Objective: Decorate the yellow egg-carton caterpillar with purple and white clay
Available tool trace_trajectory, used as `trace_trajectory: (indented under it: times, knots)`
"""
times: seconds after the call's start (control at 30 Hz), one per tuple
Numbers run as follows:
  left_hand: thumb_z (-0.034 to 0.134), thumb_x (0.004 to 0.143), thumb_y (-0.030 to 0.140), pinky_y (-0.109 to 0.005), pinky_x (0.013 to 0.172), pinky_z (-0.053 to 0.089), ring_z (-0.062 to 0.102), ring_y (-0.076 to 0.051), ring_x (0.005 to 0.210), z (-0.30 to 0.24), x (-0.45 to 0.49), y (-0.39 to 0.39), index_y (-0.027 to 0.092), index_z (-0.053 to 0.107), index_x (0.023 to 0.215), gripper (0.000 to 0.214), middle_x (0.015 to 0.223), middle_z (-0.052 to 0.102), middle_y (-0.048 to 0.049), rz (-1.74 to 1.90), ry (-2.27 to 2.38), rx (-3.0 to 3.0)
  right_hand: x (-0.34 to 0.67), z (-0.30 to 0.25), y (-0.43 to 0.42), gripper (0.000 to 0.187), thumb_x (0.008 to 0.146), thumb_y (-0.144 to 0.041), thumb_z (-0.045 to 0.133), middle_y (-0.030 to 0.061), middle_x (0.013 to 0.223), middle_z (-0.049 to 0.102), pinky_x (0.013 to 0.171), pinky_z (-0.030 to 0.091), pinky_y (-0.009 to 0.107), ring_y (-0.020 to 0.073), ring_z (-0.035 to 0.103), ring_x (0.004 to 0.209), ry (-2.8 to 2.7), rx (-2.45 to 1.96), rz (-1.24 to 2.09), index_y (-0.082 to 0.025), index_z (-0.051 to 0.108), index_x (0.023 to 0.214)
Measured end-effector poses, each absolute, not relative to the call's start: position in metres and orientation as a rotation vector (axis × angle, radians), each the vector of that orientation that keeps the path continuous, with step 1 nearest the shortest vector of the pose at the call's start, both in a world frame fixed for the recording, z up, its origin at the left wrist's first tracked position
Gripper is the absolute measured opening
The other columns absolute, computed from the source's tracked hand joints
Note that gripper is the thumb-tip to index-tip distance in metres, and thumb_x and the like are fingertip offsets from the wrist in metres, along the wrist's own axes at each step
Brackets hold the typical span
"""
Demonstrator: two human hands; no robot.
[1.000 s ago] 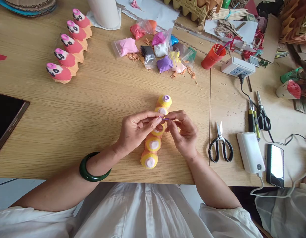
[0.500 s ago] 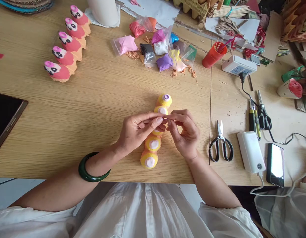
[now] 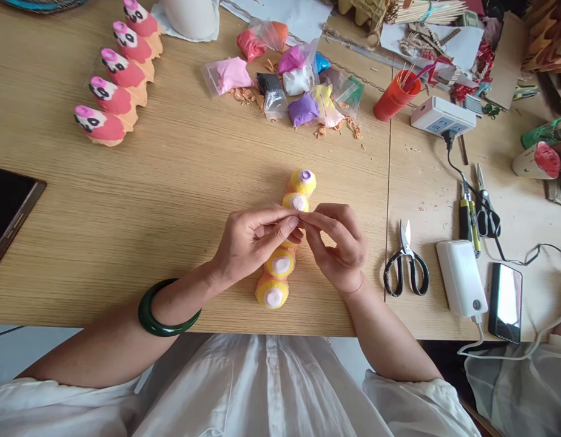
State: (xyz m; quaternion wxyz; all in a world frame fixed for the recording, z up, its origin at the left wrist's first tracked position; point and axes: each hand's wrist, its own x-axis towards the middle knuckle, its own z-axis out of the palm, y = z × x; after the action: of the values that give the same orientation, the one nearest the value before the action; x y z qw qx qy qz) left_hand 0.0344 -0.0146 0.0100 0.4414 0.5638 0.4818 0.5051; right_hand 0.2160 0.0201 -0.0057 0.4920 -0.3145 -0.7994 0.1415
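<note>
A strip of joined egg-carton cups (image 3: 281, 264) covered in yellow lies on the table in front of me. The cups bear white discs, and the far one carries a small purple ring (image 3: 306, 175). Above the strip's middle, my left hand (image 3: 259, 237) is closed in a pinch, thumb against fingers. My right hand (image 3: 337, 246) pinches too, its fingertips meeting the left ones. Whatever sits between the fingertips is too small and hidden to name. Both hands cover part of the middle cups.
Black-handled scissors (image 3: 406, 261), a white power bank (image 3: 461, 279) and a phone (image 3: 506, 302) lie at right. Bags of coloured clay (image 3: 302, 109) and a red cup (image 3: 397, 94) of sticks stand farther back. A pink-painted carton strip (image 3: 108, 130) is at left, above a dark tablet (image 3: 10, 212).
My fingertips have shifted slightly and pressed closer together, the right hand a little to the left. The strip stays in place, while the view has tilted slightly.
</note>
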Motion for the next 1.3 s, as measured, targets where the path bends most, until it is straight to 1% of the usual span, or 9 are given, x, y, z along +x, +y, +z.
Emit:
trace_trajectory:
  times: [0.17, 0.3, 0.43, 0.6, 0.77, 0.87, 1.03, 1.17, 1.3]
  knots:
    - [0.066, 0.105, 0.04, -0.022, 0.07, 0.065, 0.08, -0.016, 0.072, 0.0115, 0.0328, -0.0143, 0.021, 0.085, 0.099, 0.027, 0.085, 0.084, -0.0028, 1.231, 1.171, 1.42, 0.2146, -0.0029, 0.019, 0.029, 0.101, -0.009, 0.066, 0.0033, 0.102, 0.071, 0.067, 0.065, 0.028, 0.0146, 0.073, 0.086, -1.907, -0.748, 0.441, -0.03, 0.074, 0.119]
    - [0.068, 0.104, 0.04, -0.024, 0.069, 0.066, 0.08, -0.017, 0.07, 0.0115, 0.0327, -0.0133, 0.022, 0.084, 0.097, 0.026, 0.084, 0.084, -0.0027, 1.244, 1.158, 1.422, 0.2139, -0.002, 0.0175, 0.023, 0.102, -0.013, 0.067, 0.0031, 0.103, 0.071, 0.062, 0.062, 0.027, 0.0134, 0.07, 0.08, -1.864, -0.79, 0.532, -0.029, 0.072, 0.118]
    - [0.069, 0.103, 0.043, -0.024, 0.068, 0.066, 0.079, -0.017, 0.069, 0.0107, 0.0325, -0.0135, 0.022, 0.084, 0.096, 0.027, 0.081, 0.083, -0.0023, 1.224, 1.201, 1.421, 0.2155, -0.0032, 0.0184, 0.021, 0.102, -0.014, 0.067, 0.0031, 0.103, 0.07, 0.065, 0.064, 0.028, 0.0145, 0.07, 0.084, -1.883, -0.776, 0.515, -0.029, 0.073, 0.115]
    - [0.069, 0.103, 0.038, -0.023, 0.069, 0.065, 0.079, -0.016, 0.069, 0.0095, 0.0314, -0.0143, 0.021, 0.084, 0.097, 0.023, 0.08, 0.082, -0.0012, 1.232, 1.195, 1.414, 0.2195, -0.0027, 0.0206, 0.026, 0.101, -0.011, 0.067, 0.0035, 0.101, 0.07, 0.07, 0.067, 0.032, 0.0162, 0.073, 0.086, -1.955, -0.747, 0.387, -0.029, 0.073, 0.118]
    - [0.073, 0.101, 0.035, -0.023, 0.068, 0.066, 0.079, -0.016, 0.068, 0.0087, 0.0308, -0.0138, 0.021, 0.083, 0.097, 0.018, 0.078, 0.082, -0.0003, 1.233, 1.179, 1.377, 0.2217, -0.001, 0.0216, 0.031, 0.099, -0.006, 0.068, 0.0043, 0.102, 0.07, 0.073, 0.067, 0.032, 0.0168, 0.074, 0.09, -2.004, -0.725, 0.351, -0.029, 0.073, 0.119]
    - [0.074, 0.1, 0.036, -0.023, 0.067, 0.066, 0.078, -0.015, 0.067, 0.0089, 0.0311, -0.0139, 0.021, 0.082, 0.097, 0.017, 0.077, 0.081, 0.0001, 1.244, 1.17, 1.364, 0.2202, -0.0008, 0.0218, 0.028, 0.1, -0.008, 0.068, 0.0042, 0.103, 0.071, 0.072, 0.066, 0.032, 0.0169, 0.074, 0.091, -1.976, -0.718, 0.412, -0.028, 0.073, 0.118]
    - [0.076, 0.099, 0.042, -0.026, 0.068, 0.067, 0.078, -0.016, 0.068, 0.0098, 0.0322, -0.0149, 0.021, 0.083, 0.098, 0.022, 0.079, 0.082, -0.0011, 1.265, 1.201, 1.269, 0.2183, 0.0002, 0.0199, 0.021, 0.102, -0.014, 0.068, 0.0055, 0.111, 0.074, 0.065, 0.062, 0.026, 0.012, 0.07, 0.083, -1.881, -0.76, 0.597, -0.025, 0.072, 0.119]
    - [0.079, 0.097, 0.044, -0.029, 0.069, 0.069, 0.078, -0.016, 0.068, 0.0097, 0.0336, -0.0143, 0.021, 0.084, 0.096, 0.024, 0.087, 0.084, -0.0032, 1.32, 1.193, 1.13, 0.2175, 0.0001, 0.0187, 0.009, 0.102, -0.019, 0.07, 0.0037, 0.105, 0.074, 0.063, 0.061, 0.025, 0.0116, 0.068, 0.082, -1.827, -0.847, 0.684, -0.024, 0.072, 0.109]
    - [0.079, 0.095, 0.05, -0.029, 0.07, 0.067, 0.077, -0.017, 0.067, 0.0102, 0.0347, -0.0137, 0.019, 0.084, 0.094, 0.031, 0.079, 0.082, -0.0024, 1.286, 1.24, 1.115, 0.2148, -0.0008, 0.018, 0.003, 0.101, -0.021, 0.074, 0.0012, 0.097, 0.072, 0.064, 0.06, 0.025, 0.0109, 0.066, 0.08, -1.814, -0.874, 0.752, -0.023, 0.072, 0.102]
